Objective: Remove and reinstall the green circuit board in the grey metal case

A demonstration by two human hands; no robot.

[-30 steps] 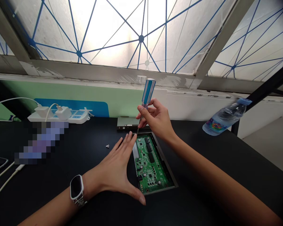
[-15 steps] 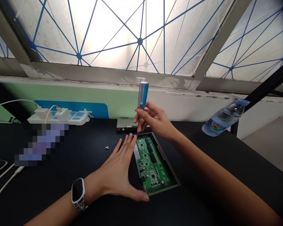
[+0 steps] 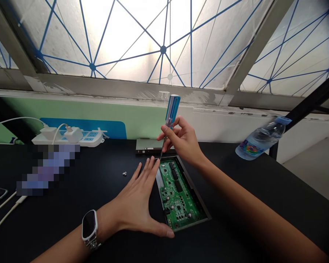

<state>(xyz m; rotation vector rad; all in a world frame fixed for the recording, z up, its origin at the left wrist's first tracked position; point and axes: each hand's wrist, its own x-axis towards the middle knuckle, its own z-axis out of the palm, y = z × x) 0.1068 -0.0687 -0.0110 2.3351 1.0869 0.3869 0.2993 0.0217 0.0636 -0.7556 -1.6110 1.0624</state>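
A green circuit board (image 3: pixel 178 193) lies in a shallow metal case (image 3: pixel 193 182) on the black table. My left hand (image 3: pixel 139 201) spreads flat along the case's left side, index fingertip at the far left corner and thumb at the near corner. Between thumb and fingers of my right hand (image 3: pixel 182 138) is a screwdriver (image 3: pixel 172 109) with a blue and clear handle. Its shaft slants down to the far left corner of the case, beside my left index finger; the tip's exact contact is hidden. Several small screws (image 3: pixel 124 174) sit left of my left hand.
Behind the case lies a flat metal panel (image 3: pixel 146 145). A white power strip (image 3: pixel 94 138) with plugs and cables is at the back left, near a blurred patch. A tilted water bottle (image 3: pixel 263 138) leans at the right against a black frame bar.
The screwdriver's handle has tipped to the right, and my right hand has shifted slightly with it. My left hand stays spread at the case.
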